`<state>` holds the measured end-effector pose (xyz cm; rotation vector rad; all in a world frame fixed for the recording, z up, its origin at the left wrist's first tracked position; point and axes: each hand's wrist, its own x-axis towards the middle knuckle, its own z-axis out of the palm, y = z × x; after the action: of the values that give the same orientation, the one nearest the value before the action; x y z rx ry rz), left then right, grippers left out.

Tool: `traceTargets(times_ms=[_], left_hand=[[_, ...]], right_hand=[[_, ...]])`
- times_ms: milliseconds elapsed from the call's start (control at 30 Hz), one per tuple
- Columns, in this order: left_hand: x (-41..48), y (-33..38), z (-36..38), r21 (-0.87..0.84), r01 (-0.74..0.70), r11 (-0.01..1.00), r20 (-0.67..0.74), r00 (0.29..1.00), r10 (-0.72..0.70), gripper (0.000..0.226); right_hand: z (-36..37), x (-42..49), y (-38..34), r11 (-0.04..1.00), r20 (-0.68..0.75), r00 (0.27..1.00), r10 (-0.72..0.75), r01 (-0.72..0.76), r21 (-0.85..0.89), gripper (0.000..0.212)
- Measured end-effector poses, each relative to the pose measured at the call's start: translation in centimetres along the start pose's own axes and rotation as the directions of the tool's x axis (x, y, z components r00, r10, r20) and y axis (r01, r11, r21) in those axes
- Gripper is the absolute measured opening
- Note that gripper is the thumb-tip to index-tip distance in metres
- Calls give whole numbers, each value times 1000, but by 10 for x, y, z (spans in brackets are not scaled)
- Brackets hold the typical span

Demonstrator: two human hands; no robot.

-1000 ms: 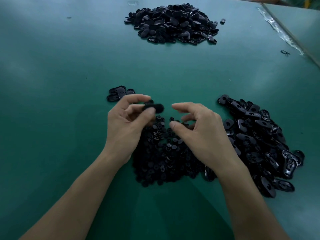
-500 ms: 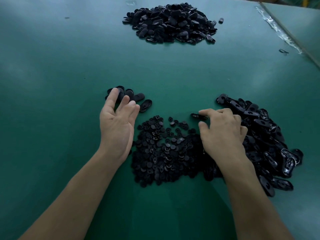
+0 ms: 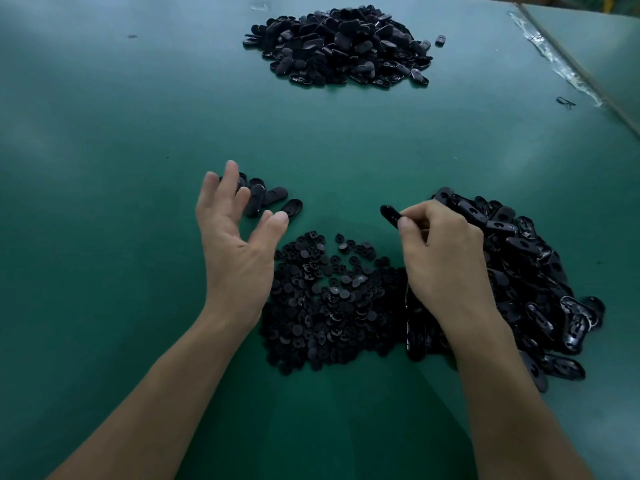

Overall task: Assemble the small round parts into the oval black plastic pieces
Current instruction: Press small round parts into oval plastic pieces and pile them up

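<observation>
A heap of small round black parts [image 3: 325,303] lies on the green table between my hands. To its right spreads a pile of oval black pieces [image 3: 526,271]. My right hand [image 3: 443,261] pinches one oval black piece [image 3: 390,214] by its end, lifted just left of that pile. My left hand [image 3: 235,237] hovers with fingers spread and holds nothing, just in front of a small group of oval pieces [image 3: 266,197] lying at its fingertips.
A large heap of black oval pieces [image 3: 339,46] sits at the far middle of the green table [image 3: 104,168]. A taped seam [image 3: 554,60] and the table's edge run along the far right, with a small black scrap [image 3: 566,102] near them.
My left hand set its oval piece down on the small group and has lifted with fingers spread. My right hand reached into the oval pile and came up pinching a piece.
</observation>
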<state>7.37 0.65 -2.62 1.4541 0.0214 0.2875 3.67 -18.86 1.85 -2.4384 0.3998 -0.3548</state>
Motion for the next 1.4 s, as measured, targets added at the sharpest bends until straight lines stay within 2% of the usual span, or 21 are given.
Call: traceTargets(times_ms=[200,367,533,700,1000,1033,1133,1267,1400], left_hand=[[-3,5,1,36,-31,999,174,984,24,21],[-9,10,3,65,-70,995,341,939,44,11],[-10,11,4,44,-51,998,382,924,30,15],[-10,11,4,8,-31,999,360,933,26,18],[-8,10,4,-57,-5,998,337,941,24,19],[-8,10,4,-72,4,997,315,949,19,19],[-6,10,3,-123,34,992,242,970,-3,16],[-6,9,2,-132,62,989,238,971,-29,12],[-6,9,2,-126,65,990,242,970,-33,11]], right_hand=[[7,-9,-18,947,181,972,-147,85,310,15],[12,-13,-24,886,228,947,-226,102,453,17],[14,-13,-24,853,224,954,-201,58,519,20],[15,-12,-20,888,260,953,-155,19,459,4],[16,-12,-19,869,263,953,-152,2,494,8],[16,-12,-19,883,271,952,-144,0,470,6],[18,-13,-16,954,342,930,-131,25,298,23],[20,-17,-18,984,442,882,-165,176,16,34],[22,-20,-22,981,440,879,-181,196,11,15]])
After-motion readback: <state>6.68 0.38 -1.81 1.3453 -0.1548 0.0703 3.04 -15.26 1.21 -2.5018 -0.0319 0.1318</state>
